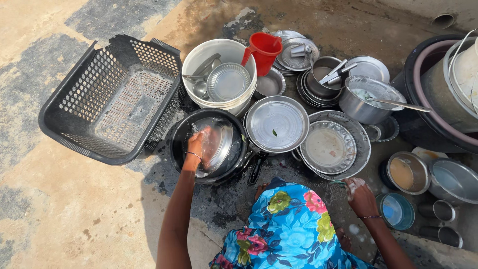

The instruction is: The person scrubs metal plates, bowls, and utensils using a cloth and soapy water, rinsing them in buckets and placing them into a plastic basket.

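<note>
**Dishes on the concrete, both hands wet**

Far left there's a black plastic basket (112,99) with holed sides, sitting on the concrete floor (45,209). Just beside it on the right is a black basin (181,137) with a steel plate (219,144) tilted inside it. The left hand (199,144) is down in that basin, fingers curled over the plate's edge and clamped on it, soapy water around it.

Behind the basin stands a white bucket (219,102) with plates and spoons in it, a red jug (264,50) hooked at its rim. Next over, a flat steel plate (277,124) lies face up with a small leaf on it, then a divided steel tray (328,147).

The right hand (361,197) hovers low, near the tray's front edge, closed loosely around something sudsy and green, can't tell exactly what. Right of it, a pile of steel pots (366,97), bowls and cups (443,211).
</note>
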